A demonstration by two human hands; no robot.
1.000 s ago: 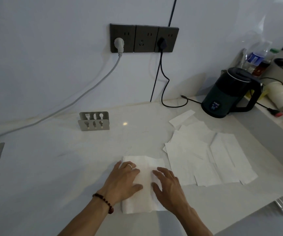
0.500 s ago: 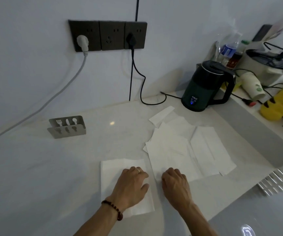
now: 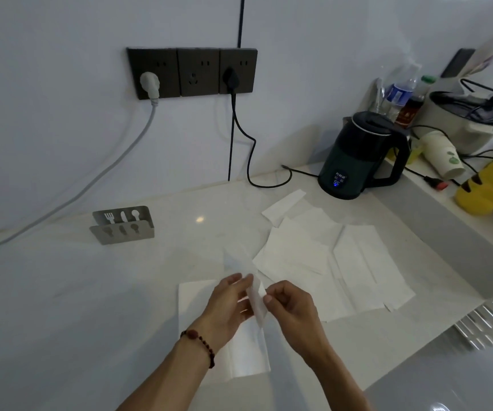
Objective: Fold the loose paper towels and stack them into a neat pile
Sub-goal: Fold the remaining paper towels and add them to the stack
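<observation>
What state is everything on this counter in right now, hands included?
Left hand: pinching the lifted white paper towel sheet.
Right hand: pinching the same sheet.
Folded white towel pile: flat on the counter.
Loose white paper towels: unfolded, overlapping.
Dark green electric kettle: upright, display lit.

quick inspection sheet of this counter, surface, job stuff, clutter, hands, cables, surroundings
surface: pale glossy stone counter, dry as far as visible.
job's things: one white paper towel sheet lifted between both hands; folded white towel flat under them; loose white unfolded towels spread to the right, overlapping.
clutter: steel cutlery-cutout holder; dark green electric kettle, display lit.
grippers: left hand and right hand each pinch the lifted sheet.
cables: grey cord and black cord run from the dark wall socket strip.
surroundings: raised ledge on the right with paper cup, plastic bottle, yellow plush toy.
</observation>
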